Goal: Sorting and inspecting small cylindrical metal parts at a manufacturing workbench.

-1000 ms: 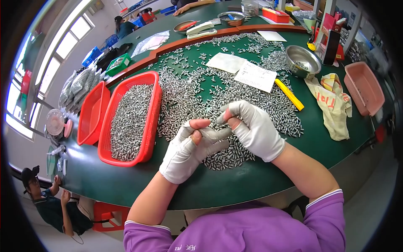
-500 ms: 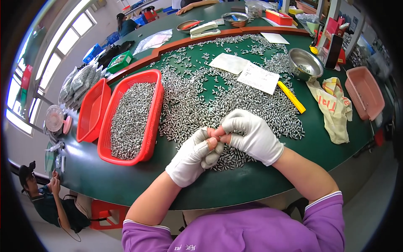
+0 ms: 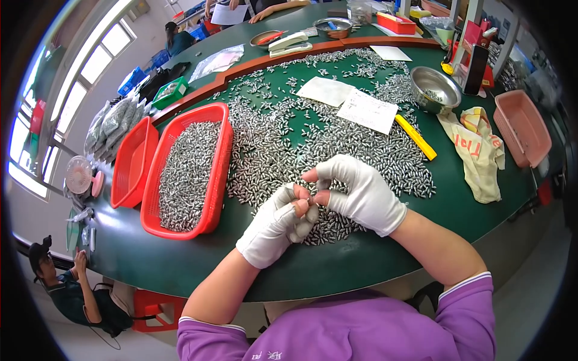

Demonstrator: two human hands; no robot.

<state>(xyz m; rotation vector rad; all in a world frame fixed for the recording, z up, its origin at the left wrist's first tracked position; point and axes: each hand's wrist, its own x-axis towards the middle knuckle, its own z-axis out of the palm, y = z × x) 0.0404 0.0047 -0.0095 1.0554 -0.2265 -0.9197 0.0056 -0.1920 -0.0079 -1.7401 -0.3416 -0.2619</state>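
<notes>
Here, metal pieces [image 3: 328,144] lie loose beneath the fingers [image 3: 301,208] — and beyond.

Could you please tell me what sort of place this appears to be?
It looks like a factory workshop for small parts: countless silvery metal pieces lie spread over a long green worktable, a red basket holds more, and another person sits nearby on the left.

Glossy silver metal pieces [image 3: 343,141] fill the centre, on a smooth, faintly shiny green tabletop [image 3: 373,260]. Left of them, a red basket [image 3: 224,156] is glossy plastic. The white gloves [image 3: 367,195], lower centre, are matt cloth. Upper right, a bowl [image 3: 424,103] is polished metal; bags [image 3: 111,123] at left seem thin plastic.
</notes>
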